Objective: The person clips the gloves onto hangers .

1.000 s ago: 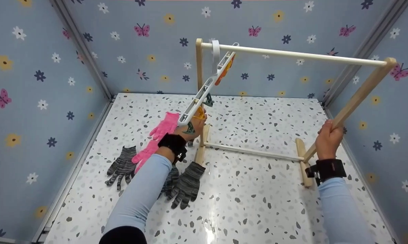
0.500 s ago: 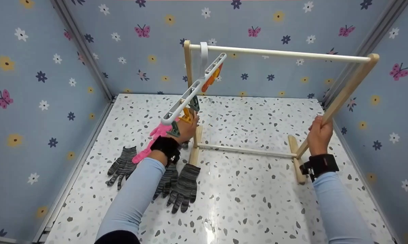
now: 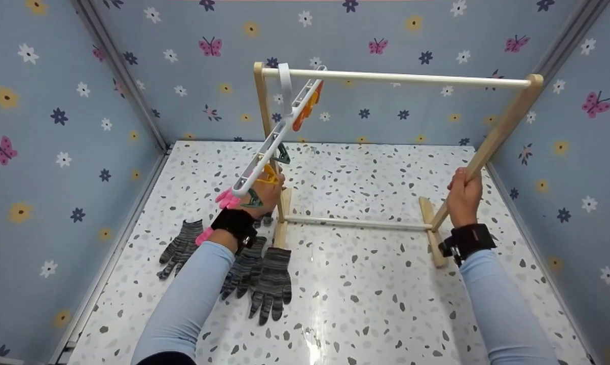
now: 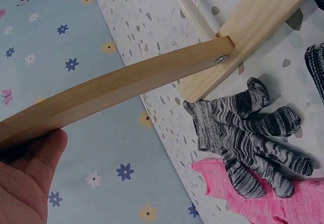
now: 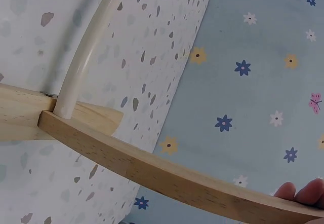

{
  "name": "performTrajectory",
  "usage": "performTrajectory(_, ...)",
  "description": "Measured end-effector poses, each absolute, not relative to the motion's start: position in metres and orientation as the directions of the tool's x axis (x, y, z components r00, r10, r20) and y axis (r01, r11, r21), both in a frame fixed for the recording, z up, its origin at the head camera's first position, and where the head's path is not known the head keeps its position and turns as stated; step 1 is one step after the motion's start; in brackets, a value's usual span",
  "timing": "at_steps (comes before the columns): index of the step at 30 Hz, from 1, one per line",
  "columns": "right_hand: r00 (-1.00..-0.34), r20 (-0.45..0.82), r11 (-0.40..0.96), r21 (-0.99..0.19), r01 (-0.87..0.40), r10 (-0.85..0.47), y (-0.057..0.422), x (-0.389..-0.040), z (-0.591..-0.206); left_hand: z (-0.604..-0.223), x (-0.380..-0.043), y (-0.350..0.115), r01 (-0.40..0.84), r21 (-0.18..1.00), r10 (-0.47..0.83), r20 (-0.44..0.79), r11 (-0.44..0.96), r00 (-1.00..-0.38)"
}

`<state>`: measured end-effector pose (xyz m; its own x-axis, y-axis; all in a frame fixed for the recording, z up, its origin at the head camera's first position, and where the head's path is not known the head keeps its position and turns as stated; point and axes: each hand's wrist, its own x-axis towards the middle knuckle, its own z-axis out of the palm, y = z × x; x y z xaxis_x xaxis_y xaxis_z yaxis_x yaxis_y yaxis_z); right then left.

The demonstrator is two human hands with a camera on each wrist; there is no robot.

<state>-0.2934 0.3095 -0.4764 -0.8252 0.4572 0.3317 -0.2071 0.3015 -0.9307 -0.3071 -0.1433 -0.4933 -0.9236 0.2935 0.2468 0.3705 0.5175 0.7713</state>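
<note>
A wooden drying rack with white crossbars (image 3: pixel 401 77) stands on the speckled surface. My left hand (image 3: pixel 265 198) holds its left post, partly hidden behind the hanger; in the left wrist view fingers meet the wooden post (image 4: pixel 116 84). My right hand (image 3: pixel 464 197) grips the right post (image 3: pixel 502 132), fingers wrapped round the wood. From the upper bar, near the left end, hangs a white clip hanger (image 3: pixel 287 121) by its broad hook. It slants over my left hand and carries orange, yellow and dark green clips.
Grey striped gloves (image 3: pixel 272 284) lie by the rack's left foot, one partly over another. Another grey glove (image 3: pixel 181 248) is farther left. Pink gloves (image 4: pixel 243 193) lie partly under my left arm. Flowered walls (image 3: pixel 386 30) enclose the surface at back and sides.
Both hands have shifted the rack leftward, and the hanger has swayed along with it. The front grey glove by the left foot has turned slightly and slid left.
</note>
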Motion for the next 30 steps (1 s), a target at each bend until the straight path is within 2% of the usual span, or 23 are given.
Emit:
performTrajectory(2,-0.827,0.337,0.310,-0.927,-0.209,0.450,0.312,-0.300,-0.484,-0.493,-0.307,-0.145,0.310,0.804,0.232,0.219,0.508,-0.948)
performTrajectory(4,-0.832,0.341,0.309,-0.926,-0.216,0.437,0.314,-0.305,-0.489,-0.492,-0.307,-0.147,0.267,0.778,0.195,0.188,0.569,-0.963)
performTrajectory(7,-0.840,0.344,0.306,-0.925,-0.226,0.419,0.312,-0.309,-0.493,-0.490,-0.305,-0.151,0.223,0.713,0.186,0.131,0.665,-0.974)
performTrajectory(10,-0.844,0.347,0.304,-0.924,-0.232,0.410,0.309,-0.310,-0.494,-0.489,-0.303,-0.156,0.220,0.687,0.200,0.110,0.693,-0.974)
performTrajectory(14,-0.845,0.345,0.290,-0.927,-0.238,0.409,0.307,-0.314,-0.493,-0.490,-0.303,-0.158,0.243,0.685,0.188,0.156,0.687,-0.970)
performTrajectory(20,-0.860,0.301,0.259,-0.944,-0.206,0.412,0.299,-0.319,-0.490,-0.493,-0.303,-0.165,0.209,0.774,0.158,0.143,0.598,-0.977)
performTrajectory(26,-0.862,0.310,0.268,-0.939,-0.213,0.401,0.292,-0.324,-0.492,-0.499,-0.304,-0.173,0.186,0.811,0.118,0.145,0.554,-0.982)
performTrajectory(30,-0.872,0.301,0.273,-0.940,-0.204,0.386,0.289,-0.326,-0.492,-0.497,-0.305,-0.177,0.190,0.779,0.120,0.147,0.597,-0.982)
